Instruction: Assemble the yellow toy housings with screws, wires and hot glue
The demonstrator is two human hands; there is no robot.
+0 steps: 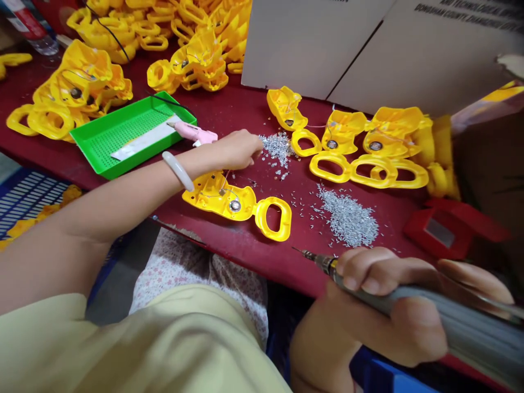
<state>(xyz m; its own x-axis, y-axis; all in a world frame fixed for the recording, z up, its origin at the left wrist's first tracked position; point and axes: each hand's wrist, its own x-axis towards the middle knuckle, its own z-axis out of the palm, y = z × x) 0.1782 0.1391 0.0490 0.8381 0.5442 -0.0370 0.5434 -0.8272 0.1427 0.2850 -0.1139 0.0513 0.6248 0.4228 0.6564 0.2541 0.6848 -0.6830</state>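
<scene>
My right hand [380,305] is wrapped round a grey electric screwdriver [462,333], whose thin bit points left over the table's front part. My left hand [243,148] reaches to a small pile of shiny, clear-looking little parts [279,148]. Its fingers are curled together at the pile's left edge, and what they hold, if anything, is hidden. Just below that hand lies a yellow plastic shell half [219,197], hollow side up, with wires, a round metal piece and a ring-shaped handle [273,219]. A heap of silver screws [354,221] sits between this shell and my right hand.
A green tray [135,136] holds a white strip, with a pink glue gun [192,132] at its right end. More yellow shells [393,131] stand at the right, others [77,87] at the left and back. A cardboard box [311,49] and a red box [442,232] border the table.
</scene>
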